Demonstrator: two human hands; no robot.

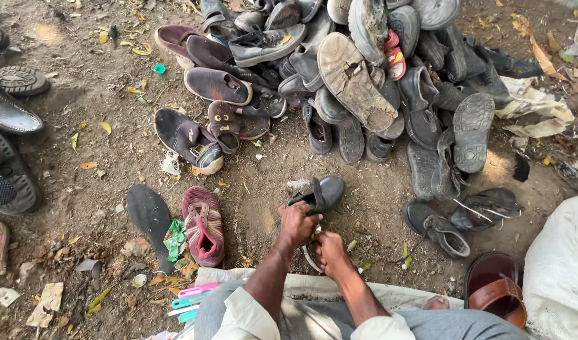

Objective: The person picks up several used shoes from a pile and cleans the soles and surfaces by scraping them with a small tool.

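Fig. Two hands working a black shoe (319,195) on dirt ground, just in front of the shoe pile (364,75).

Left hand (297,223) is closed on the shoe's rear upper; right hand (331,250) is curled tight beside it, its contents hidden. A firm left-hand brace, pulling near the sole, would likely give cleaner work. Red shoe (202,225) lies well left.

Both bare forearms reach forward from rolled pale sleeves and meet close together. The left hand (297,221) is curled into a closed grip, knuckles up; the right hand (330,250) sits just beside it, fingers clenched.
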